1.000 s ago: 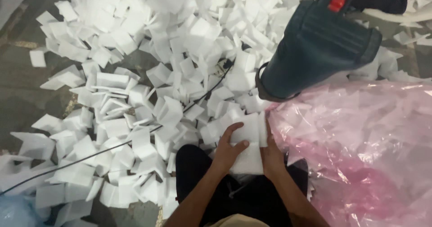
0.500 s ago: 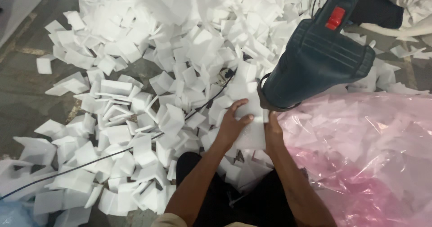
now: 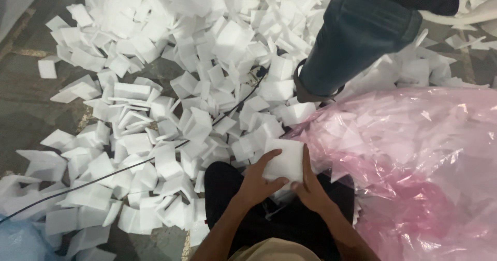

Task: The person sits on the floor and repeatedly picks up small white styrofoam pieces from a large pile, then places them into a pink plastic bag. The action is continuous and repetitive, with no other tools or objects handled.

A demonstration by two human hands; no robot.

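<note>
The person sits on the floor with both hands closed around a small stack of white foam pieces (image 3: 283, 160), held just above a dark-trousered lap (image 3: 228, 188). The left hand (image 3: 257, 184) grips the stack from its near left side, fingers curled over the top edge; the right hand (image 3: 310, 188) presses flat against the stack's right face, thumb up along it. The stack sits squared between the palms, right at the mouth of a large pink plastic bag (image 3: 414, 162), which lies slumped to the person's right and already shows many white pieces through its film, so a good share of the gathering looks done. Much remains, by my reckoning: a broad heap of loose foam pieces (image 3: 171, 100) covers the grey floor (image 3: 26, 100) ahead and to the left, scattered at all angles, some flat, some on edge, reaching to the top of the view. A thin black cable (image 3: 155, 157) runs across the heap from the lower left toward its middle. Another person's leg in blue denim (image 3: 352, 38) stands in the pile at upper right, just beyond the bag's far edge. A bit of blue plastic (image 3: 15, 240) shows in the lower left corner. I cannot tell how full the bag is, since its far side runs out of view.
</note>
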